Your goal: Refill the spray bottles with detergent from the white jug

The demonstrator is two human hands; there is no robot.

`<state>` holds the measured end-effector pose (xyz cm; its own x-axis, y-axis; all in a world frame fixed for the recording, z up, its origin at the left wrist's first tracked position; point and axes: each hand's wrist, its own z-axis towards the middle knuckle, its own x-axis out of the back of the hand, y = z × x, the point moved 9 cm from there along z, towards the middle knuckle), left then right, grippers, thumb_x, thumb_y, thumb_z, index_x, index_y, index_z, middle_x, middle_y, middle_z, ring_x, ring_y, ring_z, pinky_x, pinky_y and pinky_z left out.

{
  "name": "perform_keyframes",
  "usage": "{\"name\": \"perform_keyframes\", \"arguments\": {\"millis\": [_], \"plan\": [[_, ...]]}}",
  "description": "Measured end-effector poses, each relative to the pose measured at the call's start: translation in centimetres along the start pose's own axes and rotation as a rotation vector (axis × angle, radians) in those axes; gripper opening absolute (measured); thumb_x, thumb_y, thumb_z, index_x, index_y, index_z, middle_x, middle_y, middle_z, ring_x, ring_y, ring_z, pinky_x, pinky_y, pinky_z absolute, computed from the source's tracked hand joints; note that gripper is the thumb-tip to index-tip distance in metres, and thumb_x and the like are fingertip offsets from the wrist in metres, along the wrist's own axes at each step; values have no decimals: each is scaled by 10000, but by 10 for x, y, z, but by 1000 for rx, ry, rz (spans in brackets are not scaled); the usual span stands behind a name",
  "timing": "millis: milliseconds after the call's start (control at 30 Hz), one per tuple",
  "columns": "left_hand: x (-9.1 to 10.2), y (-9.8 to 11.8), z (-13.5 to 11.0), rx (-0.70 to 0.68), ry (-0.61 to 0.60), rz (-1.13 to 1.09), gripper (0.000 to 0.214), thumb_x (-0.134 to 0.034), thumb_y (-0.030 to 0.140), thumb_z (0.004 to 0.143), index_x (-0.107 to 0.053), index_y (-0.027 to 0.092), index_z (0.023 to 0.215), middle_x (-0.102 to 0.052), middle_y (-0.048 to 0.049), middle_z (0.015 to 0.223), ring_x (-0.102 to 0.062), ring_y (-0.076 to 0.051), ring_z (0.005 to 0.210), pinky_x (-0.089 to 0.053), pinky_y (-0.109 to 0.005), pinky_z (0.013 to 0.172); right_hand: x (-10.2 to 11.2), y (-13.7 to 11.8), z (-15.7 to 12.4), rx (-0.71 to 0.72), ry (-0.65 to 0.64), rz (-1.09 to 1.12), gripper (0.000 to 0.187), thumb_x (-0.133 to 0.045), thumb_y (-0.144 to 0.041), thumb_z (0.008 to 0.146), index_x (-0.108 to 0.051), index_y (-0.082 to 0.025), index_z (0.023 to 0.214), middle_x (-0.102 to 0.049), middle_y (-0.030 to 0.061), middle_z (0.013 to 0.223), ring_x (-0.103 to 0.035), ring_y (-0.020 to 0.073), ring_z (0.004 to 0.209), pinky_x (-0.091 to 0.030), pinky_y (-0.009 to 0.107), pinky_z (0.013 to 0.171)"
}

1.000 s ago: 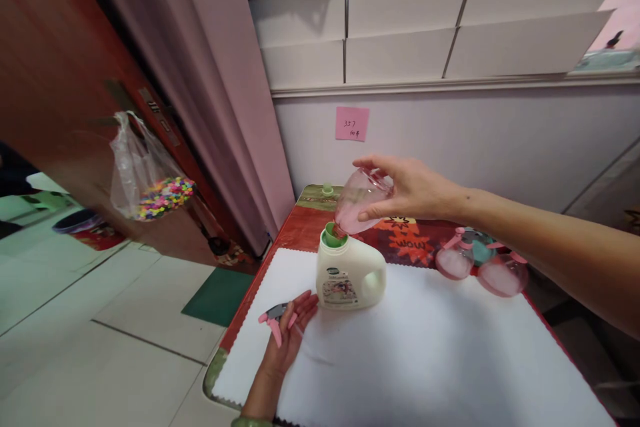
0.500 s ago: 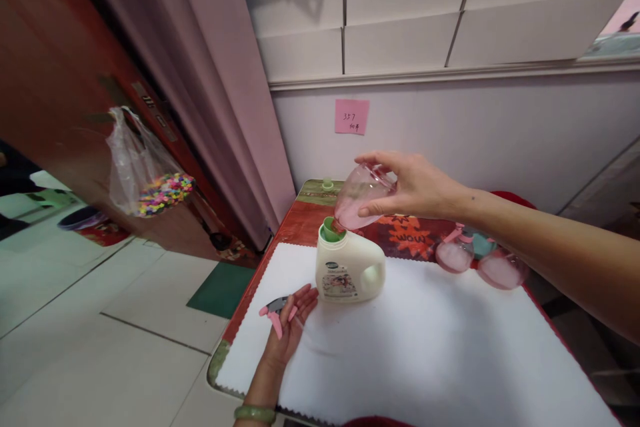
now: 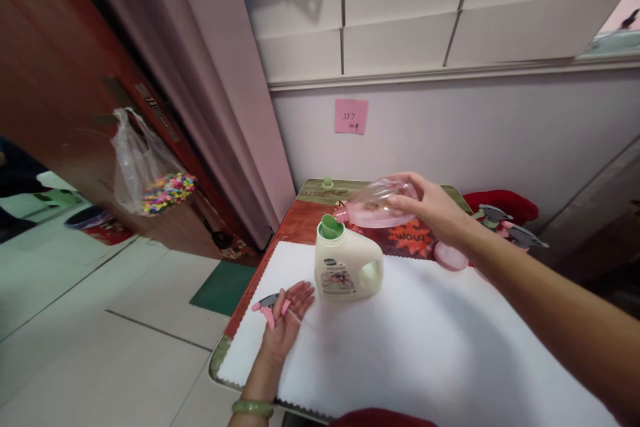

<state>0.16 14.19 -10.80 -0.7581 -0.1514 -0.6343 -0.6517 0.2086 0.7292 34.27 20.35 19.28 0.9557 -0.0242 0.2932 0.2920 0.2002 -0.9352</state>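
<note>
Right hand (image 3: 425, 203) tips a pink bottle (image 3: 380, 203) at the mouth of a jug (image 3: 347, 270)

In the head view, the right hand is closed around the base end of the pink bottle, with the thumb on the near side. The bottle is see-through and lies almost level in this grip, its neck pointing left and slightly down. The neck is at the right edge of the jug's green opening (image 3: 330, 225); whether the two touch, I cannot tell. The jug stands upright, below and to the left of the right-hand grip, its handle towards the right.

The left hand (image 3: 289, 320) is palm up, with a pink and grey spray top (image 3: 270, 305) held under the thumb and the other fingers spread. The spray top's thin tube runs out to the right of that grip. The jug is just right of these fingertips, apart from them. A green bracelet (image 3: 253, 408) circles the wrist below.

Beneath both hands is a white cloth (image 3: 400, 347) on a red table (image 3: 303, 219). Beyond the right-hand grip, a small green cup (image 3: 327, 183) sits at the far left of the table. To the right of that grip, another pink bottle (image 3: 451, 257) stands partly behind the forearm.
</note>
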Motion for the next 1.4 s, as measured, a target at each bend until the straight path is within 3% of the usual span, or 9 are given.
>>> {"name": "perform_keyframes", "arguments": {"millis": [100,200,400,533,767,1033,1200,1300,1400], "plan": [[-7,30,-7,-54,66,-20,375,-710,536,857,-770,172,921,-768,-128,1130,-723,-269,1048,-562,-409,941,-8,59,-33,-229,-10,441,533,-612,-677,862,-650,-272,1207,-729,93,1275,-733,294,1047,-641,435,776],[-27,76,-21,-174,161,-93,343,-747,507,831,-704,183,725,-778,-84,951,-732,-225,914,-579,-380,879,-22,102,-79,-361,-25,644,494,-518,-658,922,-639,-305,1246,-713,87,1314,-721,281,1088,-653,389,678],[-110,117,-40,-184,125,-177,379,-748,502,827,-627,183,661,-701,-32,768,-678,-158,709,-580,-322,740,-35,136,-146,-340,-1,554,534,-537,-608,915,-556,-314,1361,-633,132,1400,-652,344,1212,-635,442,724],[-147,114,-44,-199,87,-155,399,-711,505,856,-611,185,641,-679,-25,741,-655,-146,669,-563,-315,713,-15,129,-164,-194,91,378,628,-729,-542,802,-551,-320,1363,-637,124,1360,-637,340,1220,-602,421,845],[-176,105,-50,-179,13,-121,421,-692,528,874,-619,182,645,-667,-24,728,-650,-147,670,-556,-315,718,-7,115,-177,-103,134,271,680,-783,-511,783,-517,-306,1374,-613,135,1388,-638,318,1213,-598,370,824],[-202,83,-68,-168,-13,-89,427,-677,544,884,-647,181,661,-707,-42,762,-688,-164,721,-559,-312,750,-54,98,-170,-107,95,355,753,-802,-581,743,-491,-289,1364,-619,142,1368,-628,335,1243,-596,407,886],[-210,67,-81,-191,-13,-113,399,-654,558,898,-693,190,749,-752,-52,817,-727,-187,804,-557,-373,898,-98,75,-168,-100,-53,453,960,-878,-608,645,-402,-328,1431,-522,146,1486,-585,340,1319,-589,461,948],[-208,64,-82,-175,-19,-135,393,-658,565,893,-692,197,760,-746,-35,784,-726,-182,774,-560,-374,885,-98,62,-169,44,21,296,1041,-910,-532,639,-332,-349,1486,-431,152,1555,-548,356,1360,-568,517,997],[-205,62,-80,-139,-26,-144,416,-652,574,893,-683,191,734,-743,-36,767,-724,-180,763,-560,-357,858,-88,44,-175,329,157,76,915,-908,-449,665,-408,-345,1425,-478,142,1487,-533,386,1360,-543,587,1027]]}}
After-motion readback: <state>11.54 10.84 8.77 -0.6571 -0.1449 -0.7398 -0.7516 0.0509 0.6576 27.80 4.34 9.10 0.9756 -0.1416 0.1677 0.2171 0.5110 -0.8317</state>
